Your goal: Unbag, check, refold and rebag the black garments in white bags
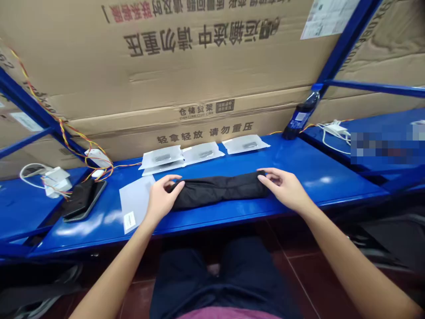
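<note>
A long strip of folded black fabric (219, 191) lies crosswise near the front edge of the blue shelf (318, 177). My left hand (165, 195) pinches its left end between thumb and fingers. At the opposite end, my right hand (280, 186) grips the upper corner the same way. Partly behind my left wrist is a flat translucent bag (136, 197) with a white label. What the folded fabric is, I cannot tell.
Several frosted packets (202, 153) with dark items inside line the back. A dark bottle (300, 115) stands at the right rear. Leftward are a black wallet-like case (79, 195), white adapters (56, 180) and loose wires (63, 128). Large cardboard (199, 75) walls off the rear.
</note>
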`<state>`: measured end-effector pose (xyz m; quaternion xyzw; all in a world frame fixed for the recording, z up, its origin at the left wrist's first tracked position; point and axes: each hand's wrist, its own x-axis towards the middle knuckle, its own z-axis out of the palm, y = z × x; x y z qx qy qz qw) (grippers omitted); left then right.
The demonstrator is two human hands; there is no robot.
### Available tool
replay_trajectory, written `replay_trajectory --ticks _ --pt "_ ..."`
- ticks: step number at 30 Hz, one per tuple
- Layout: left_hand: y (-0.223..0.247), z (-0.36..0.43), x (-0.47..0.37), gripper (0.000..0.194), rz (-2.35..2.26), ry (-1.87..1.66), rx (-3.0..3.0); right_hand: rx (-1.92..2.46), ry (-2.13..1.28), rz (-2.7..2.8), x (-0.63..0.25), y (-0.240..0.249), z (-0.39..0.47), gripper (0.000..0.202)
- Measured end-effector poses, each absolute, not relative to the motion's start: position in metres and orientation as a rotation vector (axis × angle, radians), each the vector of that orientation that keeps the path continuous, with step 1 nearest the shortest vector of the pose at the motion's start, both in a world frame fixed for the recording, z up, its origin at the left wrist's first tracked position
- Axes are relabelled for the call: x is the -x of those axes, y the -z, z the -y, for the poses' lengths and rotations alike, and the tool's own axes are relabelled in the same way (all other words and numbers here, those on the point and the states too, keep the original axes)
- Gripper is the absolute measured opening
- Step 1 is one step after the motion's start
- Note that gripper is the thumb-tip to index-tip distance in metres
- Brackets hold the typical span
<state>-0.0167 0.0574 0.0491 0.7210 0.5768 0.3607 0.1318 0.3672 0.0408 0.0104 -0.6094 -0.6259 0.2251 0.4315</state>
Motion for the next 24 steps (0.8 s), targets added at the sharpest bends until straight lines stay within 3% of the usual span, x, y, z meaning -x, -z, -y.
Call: replay_trajectory --ticks 4,10,15,19,24 --pt "-0.041 -0.070 0.009 0.017 -1.698 -1.021 -2.194 1.732 -0.447 1.679 -0.362 0.000 -0.058 0.043" --pt "-0.036 -0.046 -0.018 0.030 -1.353 -1.078 -2.639 1.801 -0.297 1.714 -0.350 0.003 -0.055 0.035" --pt "-0.023 -0.029 -0.034 0.038 -1.126 -0.637 -2.881 1.754 -0.692 1.478 -0.349 -0.009 -0.056 0.029" --pt "-0.021 -0.008 -0.036 0.040 -1.080 -0.746 -2.888 1.688 -0.941 1.265 -0.364 -0.020 -0.055 0.038" --pt "-0.026 0.011 -0.035 0.031 -0.988 -0.920 -2.879 1.662 -0.998 1.132 -0.387 -0.045 -0.048 0.035"
